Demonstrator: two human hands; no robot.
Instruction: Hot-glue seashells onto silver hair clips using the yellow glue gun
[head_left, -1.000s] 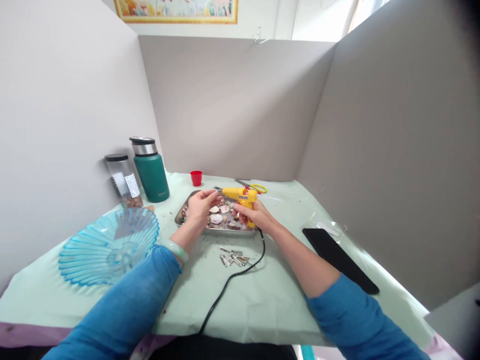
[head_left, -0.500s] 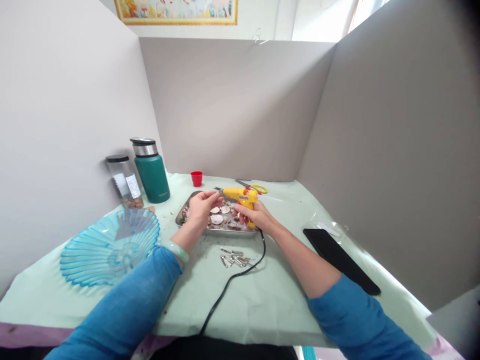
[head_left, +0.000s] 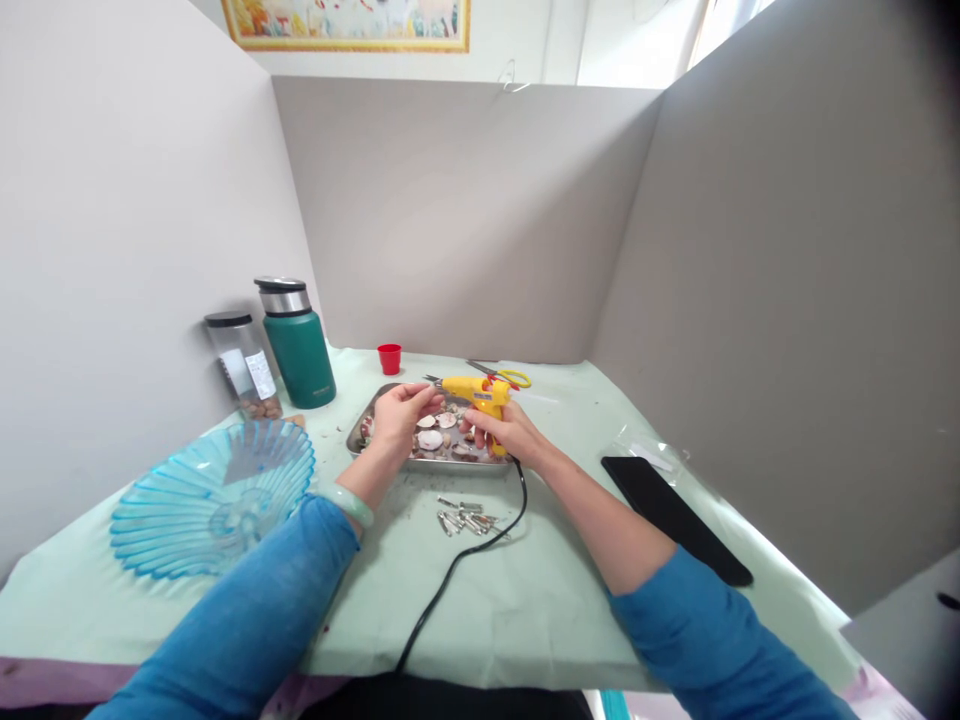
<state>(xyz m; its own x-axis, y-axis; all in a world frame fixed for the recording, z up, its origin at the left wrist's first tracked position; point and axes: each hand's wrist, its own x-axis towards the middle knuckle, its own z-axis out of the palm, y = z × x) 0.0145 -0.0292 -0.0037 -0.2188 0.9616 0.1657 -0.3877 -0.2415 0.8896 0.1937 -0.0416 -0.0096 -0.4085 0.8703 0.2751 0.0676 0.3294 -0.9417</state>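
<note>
My right hand (head_left: 504,427) is wrapped round the handle of a yellow glue gun (head_left: 474,391), its nozzle pointing left. My left hand (head_left: 399,414) is closed in a pinch right at the nozzle tip, on a small thing I cannot make out. Both hands hover over a metal tray (head_left: 357,434) that holds several seashells (head_left: 431,438). The gun's black cord (head_left: 457,566) runs down off the near edge of the table.
A blue glass shell-shaped dish (head_left: 212,496) lies at the left. A green flask (head_left: 296,342), a clear jar (head_left: 241,364) and a red cup (head_left: 389,357) stand behind. Scissors (head_left: 501,376) lie behind the tray, metal clips (head_left: 465,519) before it, a black pad (head_left: 673,516) at the right.
Both hands stay nearly still over the tray; the whole view has shifted slightly as my head moved.
</note>
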